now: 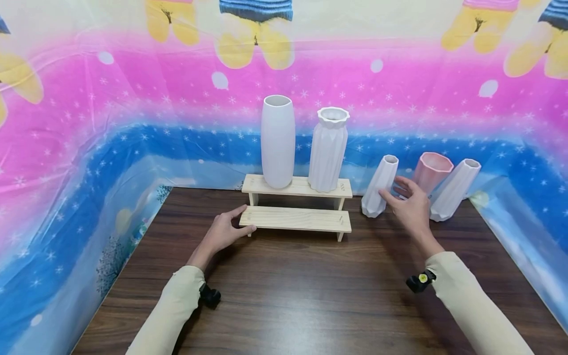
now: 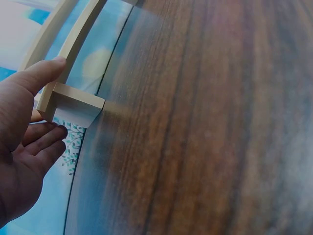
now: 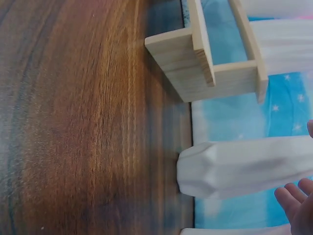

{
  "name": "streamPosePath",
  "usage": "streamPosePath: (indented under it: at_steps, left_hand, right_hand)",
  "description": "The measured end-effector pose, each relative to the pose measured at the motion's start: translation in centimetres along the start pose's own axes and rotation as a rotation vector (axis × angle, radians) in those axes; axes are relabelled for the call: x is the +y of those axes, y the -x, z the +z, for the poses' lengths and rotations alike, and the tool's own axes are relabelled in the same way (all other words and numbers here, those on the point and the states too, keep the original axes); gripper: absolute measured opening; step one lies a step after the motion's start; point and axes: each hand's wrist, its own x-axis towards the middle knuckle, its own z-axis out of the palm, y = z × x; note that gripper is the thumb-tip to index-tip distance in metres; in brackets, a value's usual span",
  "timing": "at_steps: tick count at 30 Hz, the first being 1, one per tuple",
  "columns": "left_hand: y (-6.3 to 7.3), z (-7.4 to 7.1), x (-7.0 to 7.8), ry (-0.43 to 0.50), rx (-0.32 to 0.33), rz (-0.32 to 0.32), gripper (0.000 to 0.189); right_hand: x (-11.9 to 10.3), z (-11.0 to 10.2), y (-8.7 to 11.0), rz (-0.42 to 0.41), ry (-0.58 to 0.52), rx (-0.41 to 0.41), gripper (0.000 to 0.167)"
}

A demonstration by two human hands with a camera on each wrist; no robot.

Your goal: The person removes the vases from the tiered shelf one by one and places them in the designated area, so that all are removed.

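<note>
Left hand [image 1: 221,231]: head view; we see it pinching the near end of the wooden stand [image 1: 295,218], at its lower step.
Right hand [image 1: 411,208]: thumb and fingers apart at the small white vase [image 1: 380,180]; whether they touch it, we cannot tell.
Tall vase [image 1: 278,143], fluted vase [image 1: 328,154]: on the upper step, beyond the left hand, to its right.
Pink vase [image 1: 427,175]: just beyond the right hand, a second slim vase [image 1: 454,191] to its right.
Left wrist: we see the thumb across the step's end.
Right wrist: we find the small white vase standing on the dark table [image 3: 93,122], beside the fingertips.
</note>
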Motion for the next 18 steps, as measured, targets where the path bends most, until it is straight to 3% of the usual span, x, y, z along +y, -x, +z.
streamPosePath:
  at_steps: [9,18]
  left_hand:
    - [0.0,-0.1,-0.1,-0.002,0.000,0.001,0.082]
    - [0.0,0.0,-0.1,-0.004,-0.001,0.000,0.082]
  right_hand:
    - [-2.8,-0.9,1.1,-0.117,-0.057,0.047,0.063]
    - [-6.4,-0.6,0.8,-0.189,-0.061,0.021,0.064]
